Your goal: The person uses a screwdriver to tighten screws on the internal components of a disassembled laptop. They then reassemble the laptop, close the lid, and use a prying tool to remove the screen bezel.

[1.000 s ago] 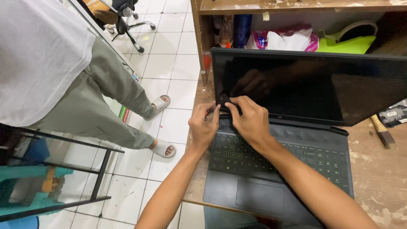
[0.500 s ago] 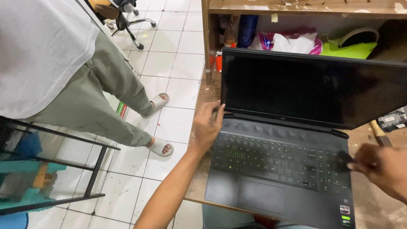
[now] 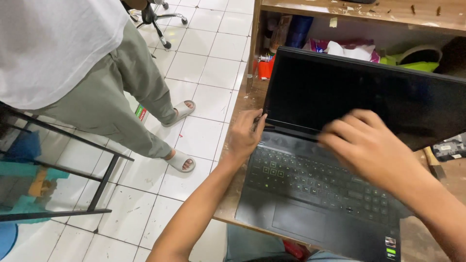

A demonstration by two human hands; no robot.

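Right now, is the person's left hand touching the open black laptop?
Touching. The head view shows the left hand resting on the open black laptop at its left hinge corner, fingers against the screen's lower edge.

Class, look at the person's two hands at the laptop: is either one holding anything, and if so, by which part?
The left hand grips the open black laptop at its left hinge corner. The right hand is blurred above the keyboard, fingers spread, holding nothing visible.

Dark blank laptop screen (image 3: 369, 97) upright on the bench; small green-and-white sticker (image 3: 390, 246) at its front right corner.
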